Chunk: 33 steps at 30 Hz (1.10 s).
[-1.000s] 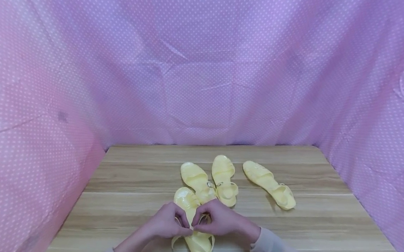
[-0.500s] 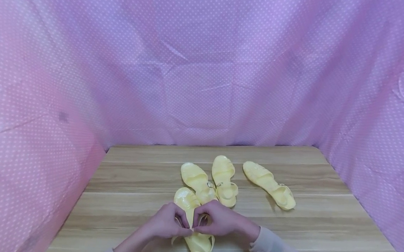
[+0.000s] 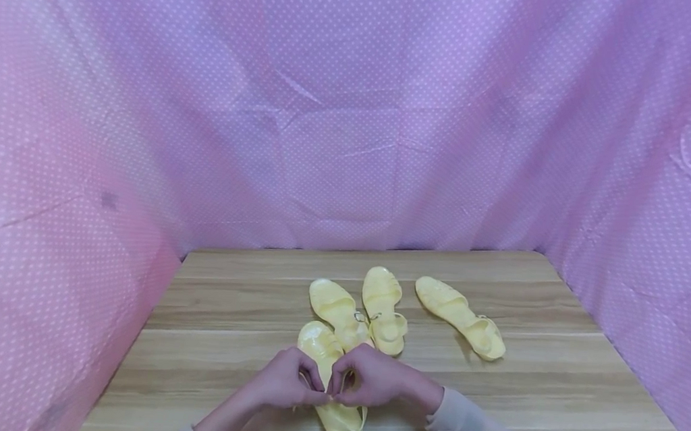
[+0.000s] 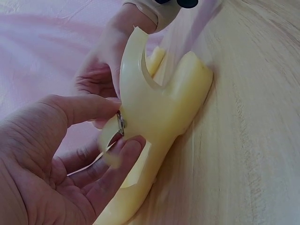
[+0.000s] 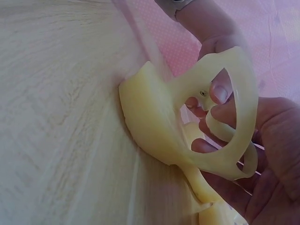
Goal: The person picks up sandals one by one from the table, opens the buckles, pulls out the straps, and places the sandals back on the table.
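Observation:
A pale yellow jelly sandal (image 3: 319, 340) lies near the front of the table, its heel toward me. Over its ankle part both hands meet, fingertips almost together. My left hand (image 3: 285, 378) pinches the strap at the small metal buckle (image 4: 121, 123), thumb on one side and fingers on the other. From the other side my right hand (image 3: 377, 377) pinches the loose end of the ankle strap (image 5: 220, 126), which curves between its fingers. In the right wrist view the sandal's heel (image 5: 147, 110) stands on the wood. The hands hide the strap's meeting point in the head view.
Two more yellow sandals, a left one (image 3: 329, 297) and a right one (image 3: 381, 287), lie just behind the hands. Another sandal (image 3: 445, 298) lies apart to the right. Pink dotted cloth (image 3: 351, 141) surrounds the wooden table (image 3: 222, 314) at the back and sides.
The right hand's fingertips have lowered slightly and drawn closer to the left hand's. A strap loop left of the sandal has mostly gone from sight. The other sandals have not moved.

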Motion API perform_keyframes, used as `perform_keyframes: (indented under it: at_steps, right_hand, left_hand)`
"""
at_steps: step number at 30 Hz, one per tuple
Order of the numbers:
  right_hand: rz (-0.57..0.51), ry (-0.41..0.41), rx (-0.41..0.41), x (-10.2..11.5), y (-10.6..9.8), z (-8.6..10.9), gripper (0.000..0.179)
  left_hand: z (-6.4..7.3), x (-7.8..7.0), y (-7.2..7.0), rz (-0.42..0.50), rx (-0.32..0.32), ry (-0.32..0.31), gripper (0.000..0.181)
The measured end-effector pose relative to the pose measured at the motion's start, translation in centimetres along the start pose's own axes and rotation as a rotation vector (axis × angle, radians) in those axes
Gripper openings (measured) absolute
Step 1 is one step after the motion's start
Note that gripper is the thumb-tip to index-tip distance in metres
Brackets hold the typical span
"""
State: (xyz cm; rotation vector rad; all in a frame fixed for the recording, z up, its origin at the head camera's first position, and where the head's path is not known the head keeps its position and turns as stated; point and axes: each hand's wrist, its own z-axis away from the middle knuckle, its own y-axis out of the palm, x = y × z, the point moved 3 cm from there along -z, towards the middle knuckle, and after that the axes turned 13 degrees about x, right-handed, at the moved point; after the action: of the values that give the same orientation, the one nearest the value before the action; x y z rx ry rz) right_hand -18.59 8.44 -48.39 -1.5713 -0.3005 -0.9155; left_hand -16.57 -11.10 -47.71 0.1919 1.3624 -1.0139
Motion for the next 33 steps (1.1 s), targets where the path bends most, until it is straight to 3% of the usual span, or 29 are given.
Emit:
perform_keyframes:
  at_steps: [15, 24, 33]
  right_hand:
    - [0.062, -0.063, -0.002, -0.03, 0.27, -0.14, 0.011]
    - [0.061, -0.030, 0.013, 0.02, 0.22, -0.07, 0.014]
    - [0.056, -0.041, 0.011, 0.44, 0.07, -0.47, 0.008]
  left_hand:
    - [-0.08, 0.03, 0.04, 0.007, 0.009, 0.004, 0.017]
    - [-0.09, 0.11, -0.14, 0.010, 0.011, 0.000, 0.016]
    - [-0.62, -0.08, -0.45, 0.008, 0.078, 0.017, 0.016]
